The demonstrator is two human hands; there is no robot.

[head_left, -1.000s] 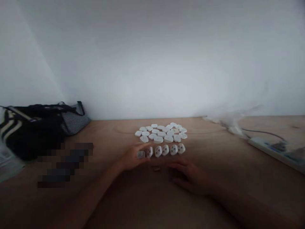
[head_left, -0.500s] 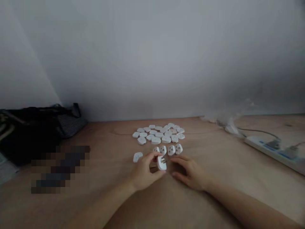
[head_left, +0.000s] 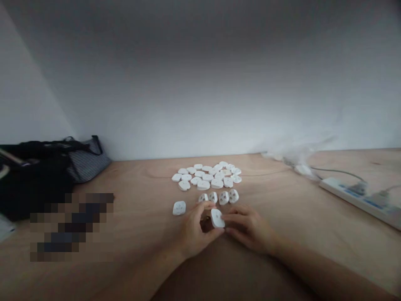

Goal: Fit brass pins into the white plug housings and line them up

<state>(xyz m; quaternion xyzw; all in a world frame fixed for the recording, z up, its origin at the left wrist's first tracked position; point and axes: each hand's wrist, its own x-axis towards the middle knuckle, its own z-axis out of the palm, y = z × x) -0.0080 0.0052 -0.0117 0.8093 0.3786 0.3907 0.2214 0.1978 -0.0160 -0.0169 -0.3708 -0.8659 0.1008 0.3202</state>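
A white plug adapter (head_left: 217,218) is held just above the table, its flat face towards me. My left hand (head_left: 199,234) grips it from the left between the thumb below and the fingers above. Fingertips of my right hand (head_left: 250,228) close in on its right edge and seem to touch it, partly hiding that side. Just beyond my hands stand several white adapters in a short row (head_left: 224,197), with dark round spots on their faces. A single adapter (head_left: 179,207) lies flat to the left of my left hand.
Farther back lies a cluster of white adapters (head_left: 203,184). A power strip (head_left: 360,198) with plugs in it is at right, near clear plastic wrapping (head_left: 291,156). At left are a black bag (head_left: 34,179) and a pixelated dark object (head_left: 75,228) on the wooden table (head_left: 138,225).
The held adapter has turned, so its prongs no longer show. My right hand has come in from apart to the adapter's right edge. The view has shifted slightly.
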